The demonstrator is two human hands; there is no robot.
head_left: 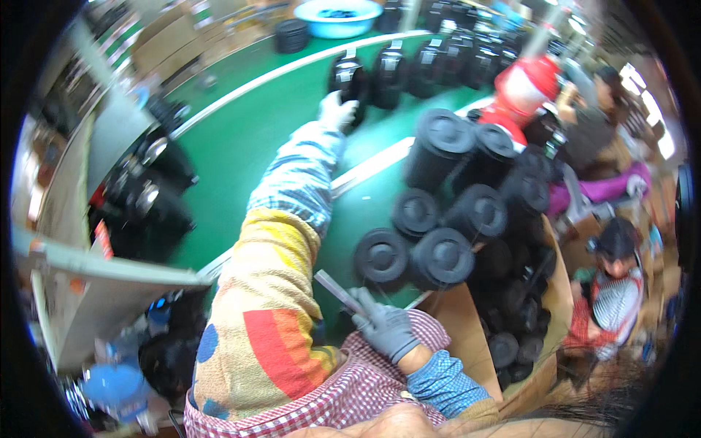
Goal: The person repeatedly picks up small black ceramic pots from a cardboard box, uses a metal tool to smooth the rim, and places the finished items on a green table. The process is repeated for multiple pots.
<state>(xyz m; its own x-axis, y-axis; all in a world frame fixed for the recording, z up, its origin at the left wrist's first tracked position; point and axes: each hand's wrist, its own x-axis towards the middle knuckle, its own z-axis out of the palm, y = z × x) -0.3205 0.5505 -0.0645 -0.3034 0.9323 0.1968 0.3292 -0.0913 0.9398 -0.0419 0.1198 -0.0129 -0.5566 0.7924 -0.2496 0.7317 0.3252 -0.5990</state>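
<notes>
My left arm stretches forward across the green conveyor belt. At its far side my left hand (337, 111), in a white glove, is closed on the lower edge of a glossy black rounded housing (349, 76); blur hides the exact grip. This housing heads a row of similar black housings (426, 67). Close to my body, my right hand (385, 330) wears a grey glove and is closed around a thin, flat greyish strip (336, 290), whose end points up and left. Just beyond it lie several black ribbed cylinders with round lids (442, 257).
An open cardboard box (558, 292) full of black cylinders stands at my right. A red-and-white object (520, 91) rises behind the cylinders. Glossy black parts (150, 193) line the left side. A light-blue basin (338, 17) sits beyond the belt. Other people (613, 292) sit at right.
</notes>
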